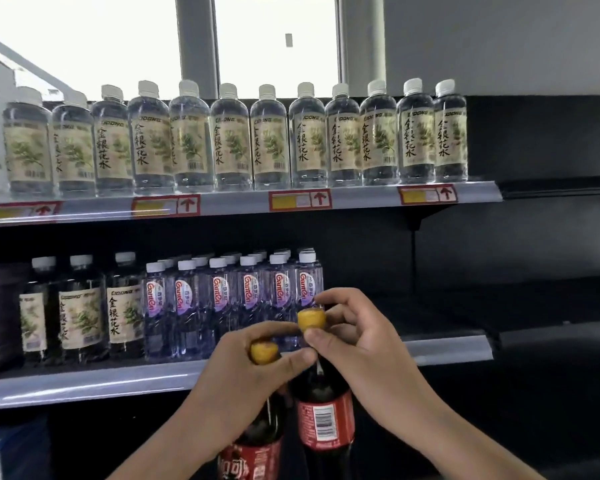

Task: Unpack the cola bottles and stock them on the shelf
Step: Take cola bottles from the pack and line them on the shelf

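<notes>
Holding two dark plastic cola bottles by their yellow screw caps, the person is bringing them up in front of the lower shelf (pixel 447 351). The left hand (pixel 243 368) is pinching the cap of the left cola bottle with the red label (pixel 257 441) between thumb and curled fingers; the right hand (pixel 354 334) is pinching the cap of the right cola bottle with the red barcode label (pixel 324 420) in the same grip.

The risk, as I judge it, is the grip itself: each full bottle is hanging from a small, smooth, ribbed cap, so a slip could be dropping it, and the two bottles are hanging just beside each other and may be knocking together. Swinging forward, they could also be tipping the front row of clear water bottles with purple-and-red labels (pixel 219 306), which are standing tightly packed near the shelf's edge. The free, dark stretch of shelf to the right looks the safer target.

Glossy, rounded plastic is catching the light everywhere; the shelf's pale grey metal lip is looking hard and slick.
</notes>
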Demonstrator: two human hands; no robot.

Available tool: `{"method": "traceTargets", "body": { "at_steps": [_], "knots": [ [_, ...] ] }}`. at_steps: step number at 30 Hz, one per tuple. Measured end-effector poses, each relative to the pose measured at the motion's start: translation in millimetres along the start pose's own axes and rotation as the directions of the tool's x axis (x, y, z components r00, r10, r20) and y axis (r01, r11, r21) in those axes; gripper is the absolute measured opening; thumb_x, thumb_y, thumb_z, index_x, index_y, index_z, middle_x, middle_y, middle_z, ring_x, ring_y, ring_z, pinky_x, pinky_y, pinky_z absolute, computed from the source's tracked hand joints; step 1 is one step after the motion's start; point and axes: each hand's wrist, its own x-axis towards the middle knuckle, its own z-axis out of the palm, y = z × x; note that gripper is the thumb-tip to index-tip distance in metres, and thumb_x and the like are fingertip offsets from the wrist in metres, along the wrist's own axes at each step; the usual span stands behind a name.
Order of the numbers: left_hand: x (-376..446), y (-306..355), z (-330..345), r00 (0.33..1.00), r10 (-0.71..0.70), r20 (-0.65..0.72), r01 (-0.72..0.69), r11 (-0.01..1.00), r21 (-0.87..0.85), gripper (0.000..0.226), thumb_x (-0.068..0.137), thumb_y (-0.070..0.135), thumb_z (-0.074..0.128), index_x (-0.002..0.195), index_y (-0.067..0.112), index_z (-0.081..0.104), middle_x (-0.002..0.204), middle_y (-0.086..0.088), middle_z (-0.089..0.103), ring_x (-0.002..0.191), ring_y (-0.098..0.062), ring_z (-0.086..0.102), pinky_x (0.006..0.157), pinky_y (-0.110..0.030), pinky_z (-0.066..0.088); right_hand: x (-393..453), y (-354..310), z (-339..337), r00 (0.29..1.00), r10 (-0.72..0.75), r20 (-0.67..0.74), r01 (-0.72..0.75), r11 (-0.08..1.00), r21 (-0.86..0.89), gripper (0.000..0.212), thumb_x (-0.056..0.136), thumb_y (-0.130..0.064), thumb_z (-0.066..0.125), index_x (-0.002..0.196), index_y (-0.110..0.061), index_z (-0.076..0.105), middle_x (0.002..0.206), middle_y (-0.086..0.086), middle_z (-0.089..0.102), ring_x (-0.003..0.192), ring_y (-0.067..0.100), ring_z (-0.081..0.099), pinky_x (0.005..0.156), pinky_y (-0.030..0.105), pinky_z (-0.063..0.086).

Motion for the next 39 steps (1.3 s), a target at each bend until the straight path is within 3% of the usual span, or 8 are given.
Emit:
{"method": "traceTargets", "body": {
  "at_steps": [7, 13, 16, 22, 29, 34, 37, 39],
  "knots": [
    [16, 11, 12, 0.995, -0.008, 0.095, -0.002, 0.994, 0.105, 0.033, 0.066, 0.049, 0.082, 0.096, 0.056, 0.072, 0.076, -0.006, 0.076, 0.07, -0.018, 0.073, 0.07, -0.018, 0.057, 6, 4, -21, 0.998, 0.051, -0.022, -0.05, 0.998, 0.041, 0.035, 0.082, -0.015, 0.085, 0.108, -0.031, 0.066, 0.079, -0.009, 0.067, 0.076, 0.005, 0.071, 0.071, 0.017, 0.055],
    [19, 25, 25, 0.995, -0.015, 0.095, 0.012, 0.999, 0.03, 0.014, 0.074, 0.032, 0.086, 0.087, 0.03, 0.081, 0.067, 0.007, 0.075, 0.06, -0.001, 0.068, 0.059, -0.007, 0.047, 8, -5, -35, 0.992, 0.118, -0.041, -0.115, 0.99, 0.082, 0.036, 0.077, -0.018, 0.089, 0.105, -0.032, 0.07, 0.071, -0.011, 0.064, 0.069, 0.004, 0.068, 0.065, 0.013, 0.052],
    [16, 26, 31, 0.995, -0.035, 0.096, 0.035, 0.999, 0.004, 0.013, 0.076, 0.031, 0.084, 0.088, 0.026, 0.081, 0.074, 0.003, 0.078, 0.066, -0.005, 0.073, 0.061, -0.008, 0.049, 7, -9, -40, 0.982, 0.19, -0.016, -0.187, 0.976, 0.116, 0.037, 0.076, -0.019, 0.089, 0.106, -0.031, 0.071, 0.07, -0.011, 0.064, 0.065, 0.001, 0.068, 0.058, 0.01, 0.049],
    [13, 30, 42, 0.996, -0.02, 0.088, 0.018, 1.0, 0.02, 0.018, 0.072, 0.039, 0.085, 0.084, 0.026, 0.081, 0.069, 0.004, 0.075, 0.063, -0.001, 0.07, 0.06, -0.008, 0.048, 3, -14, -49, 0.94, 0.33, 0.085, -0.341, 0.909, 0.239, 0.041, 0.074, -0.01, 0.088, 0.109, -0.027, 0.074, 0.077, -0.006, 0.072, 0.074, 0.012, 0.075, 0.067, 0.024, 0.056],
    [10, 39, 45, 0.996, -0.007, 0.087, 0.003, 0.999, 0.047, 0.014, 0.077, 0.033, 0.084, 0.074, 0.021, 0.078, 0.054, 0.008, 0.065, 0.051, 0.001, 0.06, 0.053, -0.009, 0.045, -4, -17, -51, 0.965, 0.254, 0.061, -0.261, 0.941, 0.215, 0.046, 0.071, -0.022, 0.091, 0.113, -0.027, 0.072, 0.075, -0.009, 0.072, 0.074, 0.01, 0.076, 0.066, 0.017, 0.056],
    [11, 43, 37, 0.997, -0.028, 0.073, 0.026, 0.999, 0.024, 0.016, 0.074, 0.04, 0.083, 0.081, 0.025, 0.08, 0.062, -0.005, 0.071, 0.057, -0.019, 0.068, 0.069, -0.029, 0.058, -11, -5, -64, 0.966, 0.168, 0.199, -0.182, 0.982, 0.054, 0.073, 0.064, -0.053, 0.088, 0.13, -0.044, 0.059, 0.119, -0.016, 0.073, 0.114, 0.004, 0.069, 0.094, 0.025, 0.056],
    [12, 45, 32, 0.998, -0.054, 0.034, 0.054, 0.999, 0.0, 0.018, 0.07, 0.041, 0.084, 0.081, 0.028, 0.08, 0.061, -0.002, 0.068, 0.057, -0.014, 0.067, 0.065, -0.025, 0.055, -21, 5, -68, 0.907, 0.247, 0.341, -0.224, 0.969, -0.106, 0.078, 0.073, -0.043, 0.088, 0.139, -0.052, 0.047, 0.133, -0.024, 0.065, 0.124, 0.001, 0.063, 0.109, 0.033, 0.05],
    [15, 45, 28, 0.997, -0.069, 0.016, 0.07, 0.997, -0.013, 0.016, 0.07, 0.04, 0.084, 0.08, 0.029, 0.079, 0.06, -0.002, 0.066, 0.055, -0.012, 0.066, 0.065, -0.025, 0.052, -25, 12, -66, 0.883, 0.283, 0.375, -0.236, 0.957, -0.167, 0.082, 0.079, -0.032, 0.088, 0.142, -0.052, 0.04, 0.134, -0.025, 0.064, 0.123, -0.003, 0.061, 0.108, 0.028, 0.05]
  ]
}}
